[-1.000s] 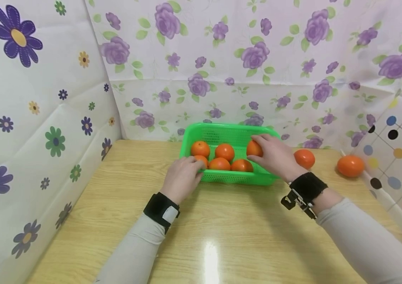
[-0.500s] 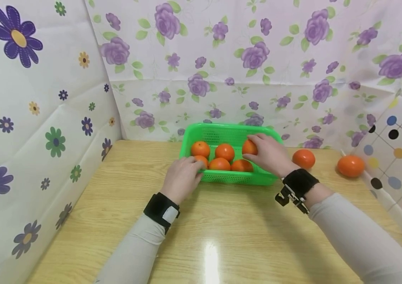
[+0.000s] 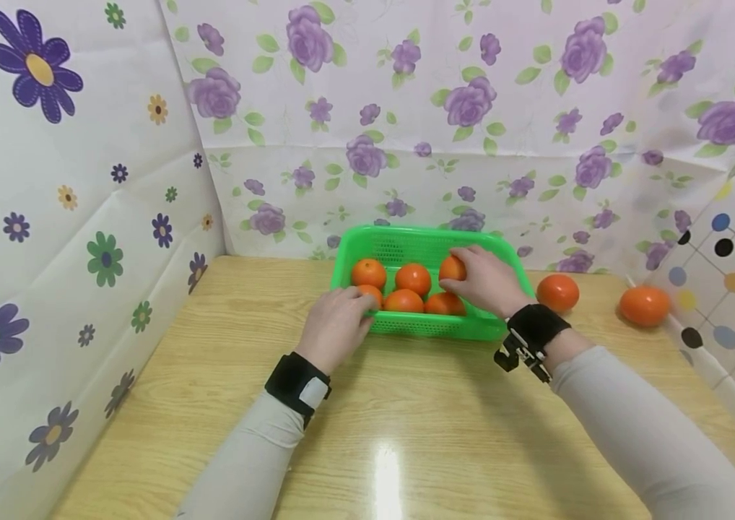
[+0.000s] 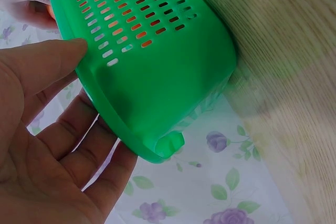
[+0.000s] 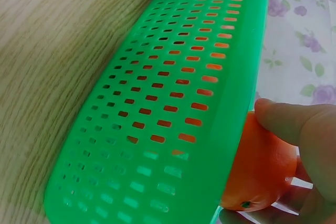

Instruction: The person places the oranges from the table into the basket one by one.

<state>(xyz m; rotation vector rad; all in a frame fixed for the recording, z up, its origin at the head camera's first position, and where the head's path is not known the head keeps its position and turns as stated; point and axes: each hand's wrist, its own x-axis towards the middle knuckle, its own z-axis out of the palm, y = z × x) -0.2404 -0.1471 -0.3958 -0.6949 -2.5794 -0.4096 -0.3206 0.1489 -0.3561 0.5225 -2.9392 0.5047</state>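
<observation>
A green plastic basket (image 3: 429, 327) with slotted walls stands on the table against the back cloth, holding several oranges (image 3: 413, 278) in two rows. My left hand (image 3: 333, 326) grips its front left rim; in the left wrist view the thumb lies outside the rim and the fingers pass to the other side. With thumb and fingers, my right hand (image 3: 487, 280) holds an orange (image 3: 452, 269) over the right part of the basket. The right wrist view shows that orange (image 5: 262, 166) just behind the rim, its stem end visible; the fingertips are partly hidden.
Two more oranges lie on the table to the right, one close by the right wrist (image 3: 558, 292) and another orange (image 3: 645, 305) near the dotted side cloth (image 3: 731, 278). Flowered cloth (image 3: 367, 195) walls the back and left of the wooden table (image 3: 341, 433).
My right hand has moved a little left within the basket, carrying the orange nearer to the others. The left hand has stayed at the rim.
</observation>
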